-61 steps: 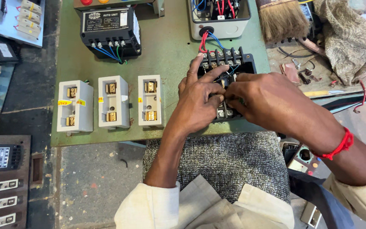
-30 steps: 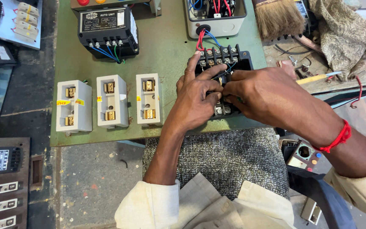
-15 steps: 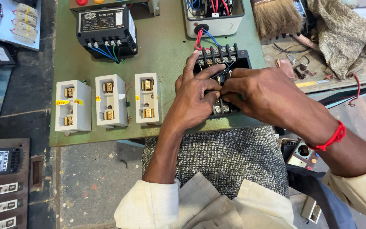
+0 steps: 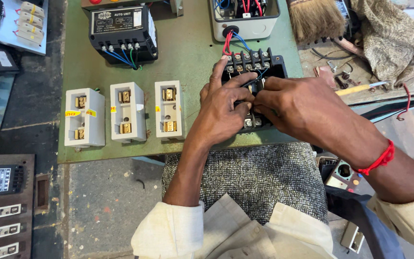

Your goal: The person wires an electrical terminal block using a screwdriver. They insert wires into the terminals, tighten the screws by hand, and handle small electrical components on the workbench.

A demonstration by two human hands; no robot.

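Working: both my hands meet over the black terminal block [image 4: 255, 64] at the right of the green board [image 4: 188, 57].
Left hand [image 4: 224, 112]: fingers pinched shut on something small at the block's middle; index stretched up along its left edge.
Right hand [image 4: 303, 112]: fingertips closed in against the same spot, touching my left.
Doing it well: I judge that steady wrists and short fingertip moves serve best, keeping clear of the red and blue wires [image 4: 231, 41] above.
Hidden: the part I pinch is covered by my fingers; the block's lower terminals too.
Nearby: three white fuse holders [image 4: 125, 115] to the left, untouched.
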